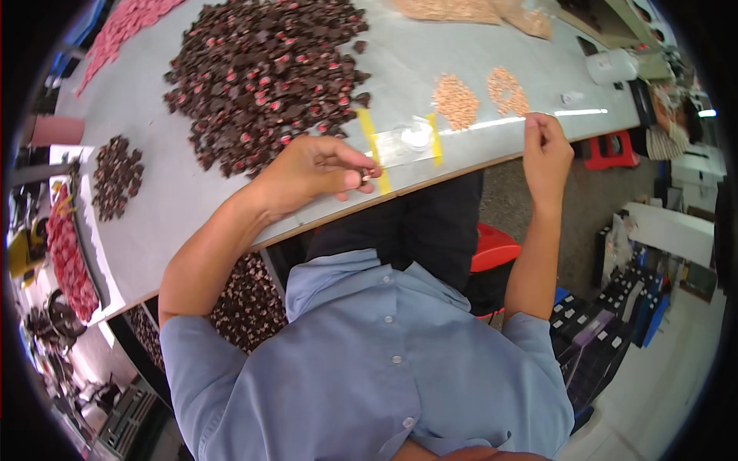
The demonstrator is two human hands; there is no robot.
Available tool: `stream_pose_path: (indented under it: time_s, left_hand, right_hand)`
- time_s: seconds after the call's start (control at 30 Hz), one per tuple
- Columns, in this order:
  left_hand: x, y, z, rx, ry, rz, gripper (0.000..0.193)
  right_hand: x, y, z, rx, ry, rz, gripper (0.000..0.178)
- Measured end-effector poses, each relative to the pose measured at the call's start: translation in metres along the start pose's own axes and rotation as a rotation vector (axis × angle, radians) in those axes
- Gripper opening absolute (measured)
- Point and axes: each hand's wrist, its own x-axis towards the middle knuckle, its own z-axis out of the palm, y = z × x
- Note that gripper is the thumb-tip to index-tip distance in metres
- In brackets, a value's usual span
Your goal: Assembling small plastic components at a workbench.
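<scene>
Near the table's front edge, my left hand (311,170) pinches a small dark piece (366,177) with a pale spot between thumb and fingertips. Just beyond it spreads a large heap of small dark pieces (261,84), many with pink or whitish spots. My right hand (547,154) is closed with thumb and fingertip together, at the near side of a ring-shaped pile of tiny beige pieces (509,91). Whatever it may hold is too small to tell. A fuller pile of beige pieces (456,102) lies left of that ring. Between my hands, yellow tape strips (374,150) flank a shiny clear patch (400,142).
A smaller dark pile (117,177) and pink pieces (134,27) lie on the grey table (165,238) at left. Clear bags of beige pieces (453,9) and a white container (613,67) stand at the back. A red stool (611,151) and another person (669,127) are at right.
</scene>
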Motion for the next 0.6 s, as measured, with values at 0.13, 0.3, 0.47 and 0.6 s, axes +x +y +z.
stream_pose_path:
  time_s: [0.13,0.3,0.47,0.6]
  left_hand:
    - [-0.001,0.004,0.000,0.020,0.038,-0.049,0.024]
    - [0.001,0.005,0.002,0.015,0.040,-0.075,0.024]
    - [0.004,0.003,0.003,0.012,0.044,-0.064,0.024]
    - [0.002,0.004,0.004,0.022,0.040,-0.049,0.025]
  right_hand:
    - [0.007,0.014,0.001,-0.258,-0.161,-0.035,0.015]
    - [0.017,0.022,0.015,-0.306,-0.198,0.039,0.019]
    - [0.021,0.028,0.023,-0.308,-0.157,0.046,0.020]
    - [0.023,0.031,0.024,-0.293,-0.184,0.070,0.019]
